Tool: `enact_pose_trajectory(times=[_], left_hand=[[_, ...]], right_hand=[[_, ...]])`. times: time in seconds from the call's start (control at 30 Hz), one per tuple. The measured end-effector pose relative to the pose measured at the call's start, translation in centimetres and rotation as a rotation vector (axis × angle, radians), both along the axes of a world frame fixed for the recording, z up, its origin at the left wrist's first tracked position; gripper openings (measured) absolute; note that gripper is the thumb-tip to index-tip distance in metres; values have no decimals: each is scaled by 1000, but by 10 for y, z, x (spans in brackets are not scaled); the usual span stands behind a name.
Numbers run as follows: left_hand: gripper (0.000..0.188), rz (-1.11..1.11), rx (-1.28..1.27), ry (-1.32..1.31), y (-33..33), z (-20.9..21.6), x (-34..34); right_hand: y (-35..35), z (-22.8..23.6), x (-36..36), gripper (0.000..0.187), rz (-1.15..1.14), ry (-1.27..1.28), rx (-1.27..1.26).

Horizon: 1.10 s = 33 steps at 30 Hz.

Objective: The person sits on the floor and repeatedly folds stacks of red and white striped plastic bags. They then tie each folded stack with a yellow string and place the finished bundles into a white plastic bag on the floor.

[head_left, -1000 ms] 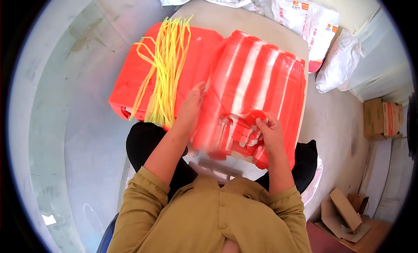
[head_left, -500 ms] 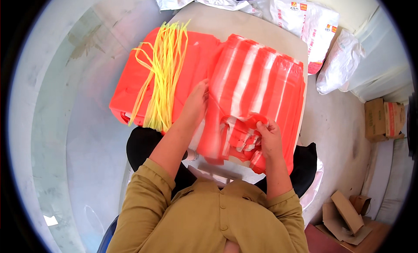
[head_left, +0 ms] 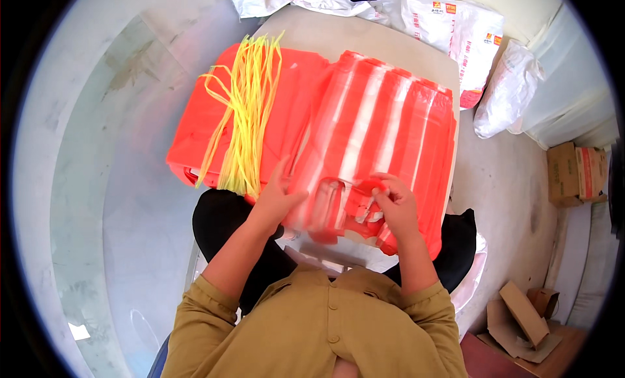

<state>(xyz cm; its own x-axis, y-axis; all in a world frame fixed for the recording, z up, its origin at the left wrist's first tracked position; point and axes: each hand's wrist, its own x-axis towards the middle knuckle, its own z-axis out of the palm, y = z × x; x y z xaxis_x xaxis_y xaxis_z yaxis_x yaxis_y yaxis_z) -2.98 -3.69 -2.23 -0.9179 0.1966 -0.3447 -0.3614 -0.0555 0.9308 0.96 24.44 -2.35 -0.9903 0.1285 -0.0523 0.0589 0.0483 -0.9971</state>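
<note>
A stack of thin red plastic bags with white stripes (head_left: 364, 118) lies on the table in front of me. At its near edge my right hand (head_left: 398, 205) is closed, thumb against fingers, on a crumpled part of the top bag. My left hand (head_left: 277, 202) is at the stack's left near edge, thumb and fingers apart, beside the bag's blurred side. To the left, a bundle of yellow plastic strips (head_left: 250, 118) rests across a pile of folded red plastic (head_left: 195, 127).
The beige table (head_left: 312, 27) stands over my knees. White printed sacks (head_left: 426, 17) are gathered past its far edge, with another white sack (head_left: 508, 95) to the right. Cardboard boxes (head_left: 573, 173) stand on the right, and an opened carton (head_left: 517, 326) sits at lower right.
My left hand has come down and toward me along the stack's left edge, its thumb now apart. My right hand keeps its pinch on the bag, shifted slightly.
</note>
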Motion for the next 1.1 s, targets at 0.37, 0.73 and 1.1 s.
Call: enact_pose_trajectory(times=[0.37, 0.73, 1.1], left_hand=[[70, -219, -720, 469, 13, 50, 7], [52, -520, -480, 278, 92, 47, -47], [28, -468, -786, 977, 77, 32, -14]], right_hand=[[-9, -10, 17, 28, 125, 680, 952], [-13, -13, 20, 22, 144, 668, 953], [-11, 6, 14, 18, 69, 506, 782]])
